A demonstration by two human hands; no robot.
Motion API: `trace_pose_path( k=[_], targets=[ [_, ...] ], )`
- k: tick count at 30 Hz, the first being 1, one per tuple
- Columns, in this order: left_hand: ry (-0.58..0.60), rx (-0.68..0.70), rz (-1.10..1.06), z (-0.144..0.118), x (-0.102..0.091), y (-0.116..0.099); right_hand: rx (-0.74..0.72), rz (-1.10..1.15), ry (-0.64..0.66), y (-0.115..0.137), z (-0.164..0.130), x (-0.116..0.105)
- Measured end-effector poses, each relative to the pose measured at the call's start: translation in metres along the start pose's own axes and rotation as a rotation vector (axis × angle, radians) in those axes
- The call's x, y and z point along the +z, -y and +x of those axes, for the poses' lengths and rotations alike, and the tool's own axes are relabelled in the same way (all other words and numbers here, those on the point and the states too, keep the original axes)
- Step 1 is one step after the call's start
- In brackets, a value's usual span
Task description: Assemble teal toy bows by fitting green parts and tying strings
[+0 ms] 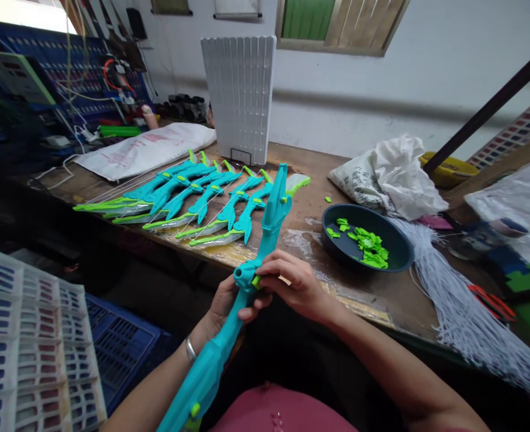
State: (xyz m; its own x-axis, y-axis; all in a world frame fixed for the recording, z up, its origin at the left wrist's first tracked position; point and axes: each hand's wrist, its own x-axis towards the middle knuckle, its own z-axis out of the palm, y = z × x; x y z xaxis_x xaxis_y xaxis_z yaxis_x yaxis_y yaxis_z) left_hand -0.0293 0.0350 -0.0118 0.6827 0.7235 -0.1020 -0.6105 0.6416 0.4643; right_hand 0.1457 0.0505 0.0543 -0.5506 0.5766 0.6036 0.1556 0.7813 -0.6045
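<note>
A turquoise toy bow (222,336) slants across the view in front of me. My left hand (223,306) is wrapped round its middle from below. With thumb and fingers, my right hand (296,282) pinches a small green plastic piece (256,282) against the side of the bow's middle. Whether that piece is seated in the bow I cannot tell. On the table lies a row of several strung turquoise bows (210,201) with green tips. To the right, a dark round basin (337,255) holds loose green pieces (370,246).
White strings (454,288) hang over the table's right side beside red-handled scissors (492,303). White sacks (391,174) lie behind the basin. A grey ribbed panel (240,96) stands against the wall. White and blue crates (35,342) are at lower left.
</note>
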Motion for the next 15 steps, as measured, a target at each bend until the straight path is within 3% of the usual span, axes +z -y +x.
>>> trace_pose_path(
  k=[4,8,11,15],
  targets=[
    [0.003,-0.041,-0.002,0.0,-0.003,0.001,-0.064,-0.085,-0.031,-0.002,-0.003,0.0],
    [-0.044,-0.012,-0.006,0.001,0.0,0.002,-0.142,-0.241,0.057,0.0,-0.001,-0.009],
    [-0.104,0.01,0.014,0.001,0.001,0.005,-0.24,-0.367,0.225,0.01,0.008,-0.023],
    [-0.207,0.02,0.056,-0.001,-0.001,0.012,-0.308,-0.474,0.571,0.029,0.023,-0.036]
  ],
)
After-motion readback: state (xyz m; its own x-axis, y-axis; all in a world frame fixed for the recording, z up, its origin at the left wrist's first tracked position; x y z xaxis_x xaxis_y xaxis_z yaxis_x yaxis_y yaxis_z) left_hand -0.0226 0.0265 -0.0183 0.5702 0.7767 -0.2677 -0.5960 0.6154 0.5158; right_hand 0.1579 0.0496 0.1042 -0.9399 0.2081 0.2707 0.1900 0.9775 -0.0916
